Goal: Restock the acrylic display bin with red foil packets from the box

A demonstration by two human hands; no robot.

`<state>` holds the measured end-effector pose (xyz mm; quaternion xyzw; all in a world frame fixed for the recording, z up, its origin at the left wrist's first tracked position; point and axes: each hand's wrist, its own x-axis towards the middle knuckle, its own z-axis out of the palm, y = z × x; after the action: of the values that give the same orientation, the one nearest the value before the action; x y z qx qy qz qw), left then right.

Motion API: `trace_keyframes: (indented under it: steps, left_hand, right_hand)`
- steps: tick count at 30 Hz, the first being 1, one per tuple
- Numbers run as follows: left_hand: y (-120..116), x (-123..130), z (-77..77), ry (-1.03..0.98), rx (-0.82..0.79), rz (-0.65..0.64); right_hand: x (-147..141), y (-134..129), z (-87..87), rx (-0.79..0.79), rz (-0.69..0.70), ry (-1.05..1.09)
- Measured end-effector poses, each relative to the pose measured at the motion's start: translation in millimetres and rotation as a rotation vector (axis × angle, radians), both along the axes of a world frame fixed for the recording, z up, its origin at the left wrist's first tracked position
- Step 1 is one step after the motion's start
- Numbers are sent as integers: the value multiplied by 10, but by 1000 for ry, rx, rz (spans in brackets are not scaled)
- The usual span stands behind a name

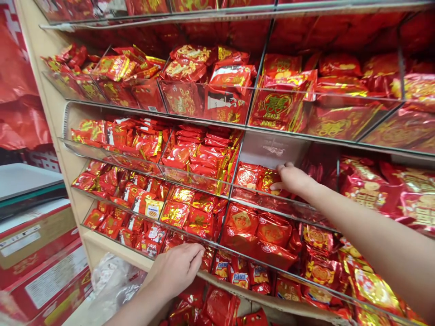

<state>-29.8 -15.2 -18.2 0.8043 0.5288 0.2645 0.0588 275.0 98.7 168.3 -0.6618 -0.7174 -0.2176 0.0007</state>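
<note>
My right hand [288, 179] reaches into a middle-row clear bin, its thumb and fingers on a shiny red and gold packet [268, 180]. Just left of that packet lies a red packet with a round white print [248, 175]. Lower down, my left hand [178, 267] has its fingers curled over the edge of a cardboard box [265, 299] in front of the lowest bins. Red packets lie inside this box. What the left fingertips grip is partly hidden.
Clear-fronted shelf bins [200, 176] full of red packets fill most of the view. Stacked cartons [44, 271] stand at the lower left, beside the pale shelf side panel [50, 104]. Crumpled clear plastic [115, 280] lies near the shelf's foot.
</note>
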Motion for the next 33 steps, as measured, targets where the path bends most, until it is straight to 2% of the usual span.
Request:
trace_keyframes:
  steps: [3, 5, 7, 8, 10, 12, 13, 15, 16, 18, 21, 24, 29, 33]
  left_hand:
    - [21, 13, 18, -49, 97, -63]
    - [23, 11, 32, -73, 128, -117]
    - [-8, -13, 34, -68, 98, -150]
    - [-36, -33, 30, -61, 72, -165]
    - [-120, -80, 17, -34, 9, -216]
    - [-230, -118, 8, 56, -122, -291]
    - [-287, -126, -1, 134, -220, -325]
    - [-382, -110, -53, 309, -430, -352]
    - [-409, -83, -103, 390, -523, -337]
    - [-412, 4, -249, 492, -640, -272]
    - [-350, 181, -490, 586, -768, -191]
    - [-348, 288, -605, 617, -848, -140]
    - [-463, 211, -505, 552, -910, -146]
    - [-358, 267, -528, 492, -792, 40]
  right_hand:
    - [22, -174, 95, 172, 49, 32]
    - [-21, -448, 107, 335, 160, 92]
    - [-108, -829, 9, 446, 329, 178]
    - [-157, -1041, -92, 452, 417, 217]
    - [-249, -1470, -405, 319, 587, 271]
    - [-319, -1858, -848, 9, 734, 292]
    - [-345, -2014, -1099, -170, 771, 301]
    - [-381, -2214, -1599, -471, 746, 336]
    - [-393, -2251, -1822, -569, 704, 368]
    - [-412, -2230, -2168, -658, 612, 449]
    - [-429, -2133, -2446, -708, 523, 508]
    - [-412, -2127, -2570, -774, 482, 496]
    - [-330, -2170, -2662, -813, 466, 585]
    - [-339, -2108, -2662, -827, 407, 612]
